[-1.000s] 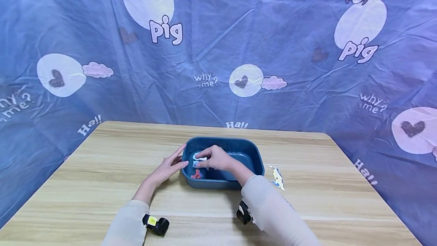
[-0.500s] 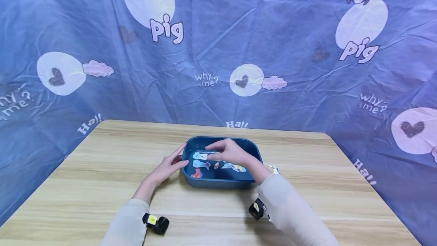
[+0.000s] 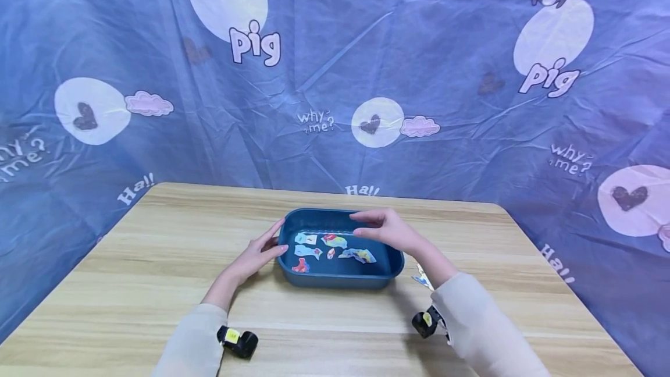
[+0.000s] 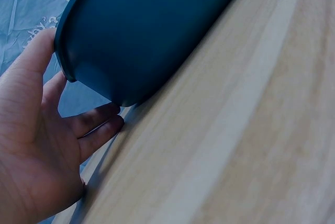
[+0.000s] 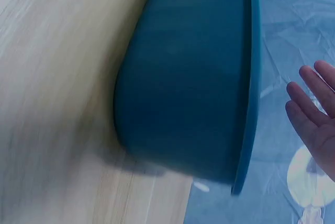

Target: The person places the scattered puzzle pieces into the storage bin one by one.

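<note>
A blue plastic bin stands on the wooden table. Flat, colourful paper cutouts lie on its floor, among them a red one, a light-blue one and a larger blue-and-yellow one. My left hand touches the bin's left end, thumb at the rim and the other fingers extended along the outside. Over the bin's right part hovers my right hand, fingers extended and holding nothing. In the right wrist view, that hand shows beyond the bin's rim.
Partly behind the right forearm, another paper cutout lies on the table, just right of the bin. A blue printed cloth hangs behind the table. Each sleeve carries a small black camera.
From the bin's left part, my right hand has moved right and up, uncovering several cutouts on the bin's floor. My left hand has stayed at the bin's left end.
</note>
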Motion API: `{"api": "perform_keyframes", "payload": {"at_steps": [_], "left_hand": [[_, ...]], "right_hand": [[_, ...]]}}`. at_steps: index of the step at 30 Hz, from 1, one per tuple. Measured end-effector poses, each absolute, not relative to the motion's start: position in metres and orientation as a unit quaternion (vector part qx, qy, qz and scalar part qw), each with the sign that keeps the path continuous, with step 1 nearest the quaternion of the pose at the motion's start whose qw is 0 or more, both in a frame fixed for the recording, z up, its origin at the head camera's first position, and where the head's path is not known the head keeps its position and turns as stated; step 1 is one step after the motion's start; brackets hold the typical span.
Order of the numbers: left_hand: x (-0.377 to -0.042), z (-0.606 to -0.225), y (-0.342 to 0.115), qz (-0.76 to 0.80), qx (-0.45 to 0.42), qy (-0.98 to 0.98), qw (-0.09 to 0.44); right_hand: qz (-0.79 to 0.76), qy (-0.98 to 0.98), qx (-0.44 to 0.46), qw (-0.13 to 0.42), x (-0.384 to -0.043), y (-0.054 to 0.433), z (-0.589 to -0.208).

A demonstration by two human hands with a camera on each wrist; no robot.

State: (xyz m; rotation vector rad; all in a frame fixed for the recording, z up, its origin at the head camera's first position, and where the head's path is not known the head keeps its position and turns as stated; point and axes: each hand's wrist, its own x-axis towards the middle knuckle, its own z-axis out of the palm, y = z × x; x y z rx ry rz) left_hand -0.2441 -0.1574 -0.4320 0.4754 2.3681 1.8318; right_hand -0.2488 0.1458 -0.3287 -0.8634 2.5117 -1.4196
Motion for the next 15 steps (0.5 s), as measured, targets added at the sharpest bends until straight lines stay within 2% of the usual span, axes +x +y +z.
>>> {"api": "perform_keyframes", "payload": {"at_steps": [8, 15], "left_hand": [[-0.244, -0.432, -0.157, 0.603, 0.157, 0.781, 0.054], [-0.243, -0.432, -0.156, 0.603, 0.159, 0.780, 0.052]], "right_hand": [[-0.473, 0.839, -0.265, 0.047, -0.244, 0.174, -0.329], [-0.469, 0.844, -0.259, 0.007, -0.239, 0.201, -0.335]]}}
